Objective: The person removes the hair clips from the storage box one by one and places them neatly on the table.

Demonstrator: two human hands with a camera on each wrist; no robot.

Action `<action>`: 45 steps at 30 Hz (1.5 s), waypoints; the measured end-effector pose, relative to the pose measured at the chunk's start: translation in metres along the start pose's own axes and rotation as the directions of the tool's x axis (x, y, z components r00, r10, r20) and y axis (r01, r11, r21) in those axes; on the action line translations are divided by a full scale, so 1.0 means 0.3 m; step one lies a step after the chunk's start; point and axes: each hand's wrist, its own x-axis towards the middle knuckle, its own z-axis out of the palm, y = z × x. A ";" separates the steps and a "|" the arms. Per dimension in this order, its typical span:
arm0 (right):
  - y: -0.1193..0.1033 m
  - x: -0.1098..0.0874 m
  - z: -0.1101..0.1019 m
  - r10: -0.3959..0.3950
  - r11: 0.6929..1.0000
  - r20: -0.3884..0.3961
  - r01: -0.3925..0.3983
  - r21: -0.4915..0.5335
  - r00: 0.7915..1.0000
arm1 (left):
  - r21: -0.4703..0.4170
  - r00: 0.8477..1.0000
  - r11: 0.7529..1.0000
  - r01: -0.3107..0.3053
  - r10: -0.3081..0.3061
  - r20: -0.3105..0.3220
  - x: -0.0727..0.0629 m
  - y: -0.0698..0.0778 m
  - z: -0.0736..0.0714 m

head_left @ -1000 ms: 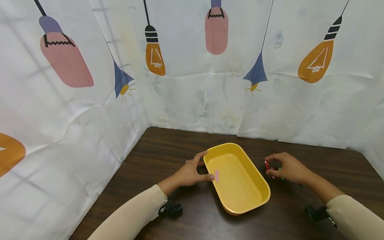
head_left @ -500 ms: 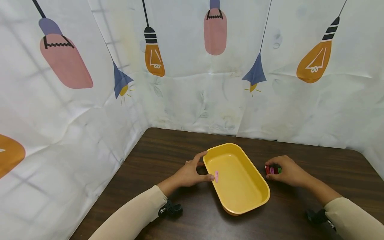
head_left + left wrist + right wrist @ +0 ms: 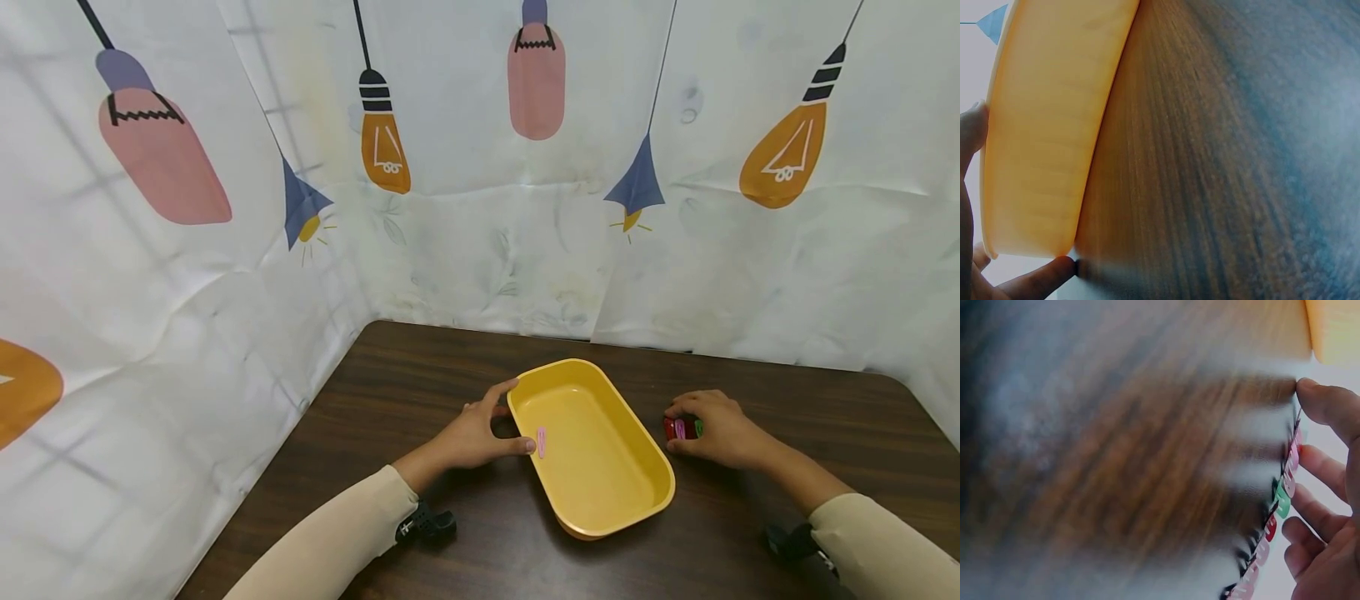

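My left hand [image 3: 474, 433] holds a yellow plastic tub [image 3: 592, 518] by its left side, thumb on the rim and fingers round the far corner. A pink hair clip [image 3: 542, 442] hangs at the tub's inner left wall, beside the thumb. Right of the tub, my right hand [image 3: 716, 427] arches over a row of small hair clips [image 3: 1283, 501]. Its thumb and forefinger lie apart, around a red clip [image 3: 670, 429] at the row's left end. Next to that lie a pink clip [image 3: 680, 428] and a green clip [image 3: 699, 428]; the hand hides the others from above.
The dark wooden table [image 3: 420, 358] backs onto a white curtain [image 3: 480, 250] printed with lamps, which also runs along the left side. Black wrist cameras [image 3: 427, 525] are strapped at both sleeves.
My right hand has lowered a little and its thumb and forefinger have drawn closer around the red clip, which now lies level with the pink and green ones. The left hand and tub stay put.
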 end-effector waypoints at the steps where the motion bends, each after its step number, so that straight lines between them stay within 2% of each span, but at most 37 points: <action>1: 0.000 0.001 -0.002 0.004 1.000 0.002 -0.004 -0.001 1.000 | 0.000 1.000 1.000 0.000 0.000 0.000 0.000 0.000 0.000; 6: -0.009 0.009 -0.033 0.013 1.000 0.005 -0.013 -0.003 1.000 | 0.003 1.000 1.000 -0.001 0.001 -0.005 0.002 -0.001 0.002; 11: -0.028 0.029 -0.078 -0.010 1.000 0.005 0.010 -0.004 1.000 | 0.005 1.000 1.000 0.003 -0.003 -0.009 0.002 0.000 0.001; 22: -0.106 0.088 -0.150 -0.040 0.999 0.015 0.039 0.018 0.999 | 0.007 1.000 1.000 0.009 -0.009 0.000 0.000 0.006 -0.001; 37: -0.215 0.157 -0.177 -0.027 0.998 0.075 0.023 0.056 0.997 | 0.016 1.000 1.000 0.007 -0.007 -0.002 0.004 0.004 -0.004; 45: -0.270 0.203 -0.167 -0.068 0.995 0.109 0.060 0.078 0.992 | 0.012 1.000 1.000 0.009 -0.009 0.005 0.002 0.006 -0.005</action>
